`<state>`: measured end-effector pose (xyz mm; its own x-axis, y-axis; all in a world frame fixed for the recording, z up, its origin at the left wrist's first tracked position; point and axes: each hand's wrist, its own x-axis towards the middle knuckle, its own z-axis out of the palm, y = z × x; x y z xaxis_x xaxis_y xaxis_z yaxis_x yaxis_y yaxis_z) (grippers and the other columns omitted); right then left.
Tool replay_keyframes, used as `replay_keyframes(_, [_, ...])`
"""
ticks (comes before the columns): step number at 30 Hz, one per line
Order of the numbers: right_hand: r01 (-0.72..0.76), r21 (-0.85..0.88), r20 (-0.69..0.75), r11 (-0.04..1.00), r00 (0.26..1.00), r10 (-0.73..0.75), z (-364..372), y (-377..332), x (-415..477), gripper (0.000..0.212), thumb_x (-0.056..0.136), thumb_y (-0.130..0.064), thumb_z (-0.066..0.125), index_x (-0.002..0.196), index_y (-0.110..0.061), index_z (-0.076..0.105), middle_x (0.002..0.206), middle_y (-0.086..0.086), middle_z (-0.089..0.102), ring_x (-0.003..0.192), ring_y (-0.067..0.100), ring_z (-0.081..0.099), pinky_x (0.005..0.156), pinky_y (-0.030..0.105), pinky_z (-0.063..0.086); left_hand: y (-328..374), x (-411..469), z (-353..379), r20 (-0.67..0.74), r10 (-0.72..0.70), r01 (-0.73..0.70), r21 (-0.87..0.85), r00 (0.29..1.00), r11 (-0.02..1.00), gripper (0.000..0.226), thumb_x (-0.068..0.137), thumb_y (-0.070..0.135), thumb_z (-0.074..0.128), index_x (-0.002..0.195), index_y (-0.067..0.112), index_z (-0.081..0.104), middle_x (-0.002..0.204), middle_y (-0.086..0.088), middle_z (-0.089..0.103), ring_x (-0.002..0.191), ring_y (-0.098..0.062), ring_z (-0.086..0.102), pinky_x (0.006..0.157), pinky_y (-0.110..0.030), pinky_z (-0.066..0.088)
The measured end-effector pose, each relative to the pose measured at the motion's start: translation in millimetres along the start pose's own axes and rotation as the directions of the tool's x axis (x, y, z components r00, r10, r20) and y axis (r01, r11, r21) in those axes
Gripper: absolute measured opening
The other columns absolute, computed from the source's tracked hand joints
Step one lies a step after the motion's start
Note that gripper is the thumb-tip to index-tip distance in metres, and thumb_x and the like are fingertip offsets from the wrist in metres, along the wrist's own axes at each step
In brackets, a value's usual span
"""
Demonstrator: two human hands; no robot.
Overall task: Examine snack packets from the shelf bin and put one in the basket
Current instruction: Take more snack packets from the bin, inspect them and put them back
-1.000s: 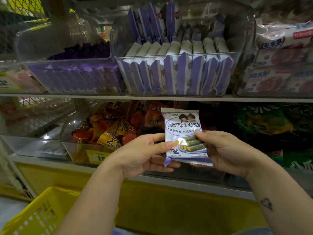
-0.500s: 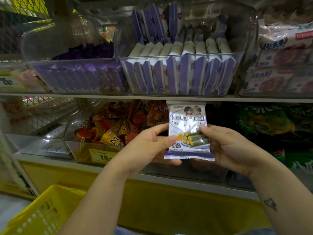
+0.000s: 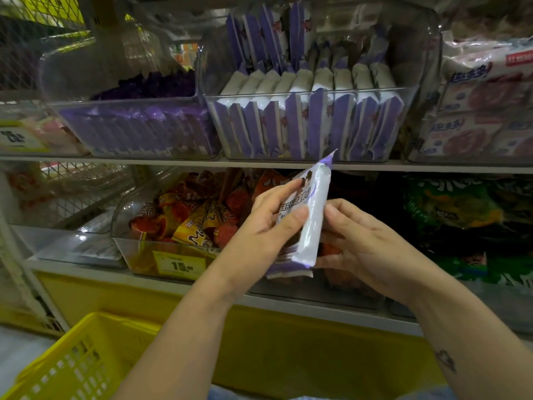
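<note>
A white and purple snack packet (image 3: 313,215) is held in front of the lower shelf, turned nearly edge-on with its top corner tilted up to the right. My left hand (image 3: 268,226) pinches its left face with thumb and fingers. My right hand (image 3: 363,243) holds it from the right side, fingers behind it. Above them stands the clear shelf bin (image 3: 317,151) packed with several matching packets upright. The yellow basket (image 3: 78,362) sits low at the bottom left.
A clear bin of purple packets (image 3: 138,125) stands left of the shelf bin. Pink-and-white packs (image 3: 484,111) are at the upper right. Below, a bin of orange snacks (image 3: 190,217) with a 15 price tag, and green bags (image 3: 461,215) on the right.
The packet faced me flat a second ago; it has since risen a little and been turned sideways, so I now see mostly its edge. Both hands stayed on it.
</note>
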<state>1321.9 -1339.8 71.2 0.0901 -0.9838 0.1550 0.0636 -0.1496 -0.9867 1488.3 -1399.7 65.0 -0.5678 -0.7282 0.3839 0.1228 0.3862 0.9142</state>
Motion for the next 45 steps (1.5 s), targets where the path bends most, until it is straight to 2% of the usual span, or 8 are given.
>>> replay_keyframes(4, [-0.004, -0.029, -0.093, 1.000, 0.996, 0.001, 0.2, 3.1, 4.0, 0.055, 0.070, -0.043, 0.068, 0.116, -0.016, 0.055, 0.114, 0.007, 0.070, 0.107, 0.021, 0.067, 0.087, 0.042, 0.057, 0.8, -3.7, -2.0, 0.179, -0.105, 0.162, -0.343, 0.978, 0.925, 0.058, 0.086, 0.028, 0.059, 0.143, 0.030, 0.044, 0.143, -0.004, 0.053, 0.121, -0.018, 0.057, 0.091, -0.032, 0.051])
replay_keyframes(9, [-0.002, 0.119, -0.144, 0.993, 0.989, 0.019, -2.4, 4.7, 5.9, 0.103, 0.054, -0.038, 0.082, 0.144, -0.030, 0.032, 0.120, -0.001, 0.069, 0.107, 0.017, 0.068, 0.082, 0.040, 0.059, 0.6, -7.3, -6.3, 0.329, -0.116, 0.281, -0.514, 0.937, 0.811, 0.056, 0.090, 0.012, 0.049, 0.144, 0.024, 0.042, 0.140, -0.013, 0.055, 0.122, -0.029, 0.057, 0.097, -0.041, 0.050])
replay_keyframes(17, [0.153, -0.077, -0.191, 0.985, 0.968, -0.165, -11.3, 5.6, 2.6, 0.063, 0.054, -0.035, 0.082, 0.114, -0.027, 0.063, 0.114, -0.002, 0.070, 0.102, 0.018, 0.070, 0.081, 0.041, 0.057, -1.8, -4.9, -15.8, 0.259, -0.089, 0.211, -0.493, 0.962, 0.844, 0.048, 0.086, 0.008, 0.057, 0.133, 0.019, 0.054, 0.132, -0.013, 0.061, 0.121, -0.029, 0.059, 0.093, -0.041, 0.055])
replay_keyframes(22, [0.253, -0.390, -0.151, 0.885, 0.931, -0.332, -5.6, 4.3, 1.8, 0.042, 0.075, -0.009, 0.078, 0.102, -0.037, 0.063, 0.100, -0.007, 0.071, 0.095, 0.009, 0.068, 0.072, 0.027, 0.059, -3.3, -1.5, -17.4, -0.098, 0.046, -0.057, -0.111, 0.994, 0.992, 0.048, 0.074, 0.032, 0.076, 0.118, 0.044, 0.062, 0.120, 0.010, 0.067, 0.115, -0.011, 0.062, 0.085, -0.026, 0.054])
replay_keyframes(25, [0.289, -0.535, -0.109, 0.794, 0.908, -0.404, 0.5, 2.2, -0.5, 0.044, 0.078, -0.013, 0.077, 0.108, -0.043, 0.062, 0.106, -0.012, 0.069, 0.099, 0.004, 0.065, 0.078, 0.026, 0.058, -4.1, -2.6, -18.7, -0.069, 0.160, -0.133, 0.303, 0.985, 0.944, 0.050, 0.076, 0.041, 0.075, 0.123, 0.045, 0.059, 0.119, 0.019, 0.064, 0.114, -0.004, 0.060, 0.090, -0.026, 0.053])
replay_keyframes(27, [0.308, -0.605, -0.075, 0.734, 0.896, -0.437, 4.7, 0.6, -1.7, 0.047, 0.076, -0.024, 0.077, 0.114, -0.044, 0.059, 0.109, -0.019, 0.067, 0.103, -0.002, 0.062, 0.084, 0.022, 0.055, -5.1, -3.0, -18.0, -0.036, 0.166, -0.144, 0.343, 0.985, 0.928, 0.045, 0.081, 0.034, 0.075, 0.122, 0.045, 0.060, 0.115, 0.020, 0.067, 0.108, -0.003, 0.063, 0.085, -0.024, 0.055])
replay_keyframes(32, [0.261, -0.661, -0.087, 0.703, 0.904, -0.418, 0.5, -2.9, -1.9, 0.067, 0.070, -0.026, 0.082, 0.122, -0.049, 0.047, 0.097, -0.022, 0.069, 0.097, -0.008, 0.062, 0.083, 0.012, 0.051, -2.3, -1.9, -23.6, -0.077, 0.150, -0.135, 0.165, 0.986, 0.977, 0.023, 0.083, 0.025, 0.071, 0.094, 0.045, 0.072, 0.093, 0.014, 0.073, 0.089, -0.003, 0.067, 0.072, -0.020, 0.053])
replay_keyframes(45, [0.214, -0.529, -0.200, 0.821, 0.909, -0.366, -23.3, -2.9, -4.4, 0.016, 0.073, -0.016, 0.078, 0.083, -0.024, 0.068, 0.083, -0.019, 0.074, 0.080, 0.000, 0.070, 0.064, 0.012, 0.054, -16.8, 2.0, -42.8, -0.281, -0.004, -0.115, -0.408, 0.960, 0.906, 0.019, 0.081, 0.022, 0.060, 0.083, 0.032, 0.076, 0.089, 0.005, 0.075, 0.083, -0.006, 0.070, 0.065, -0.022, 0.056])
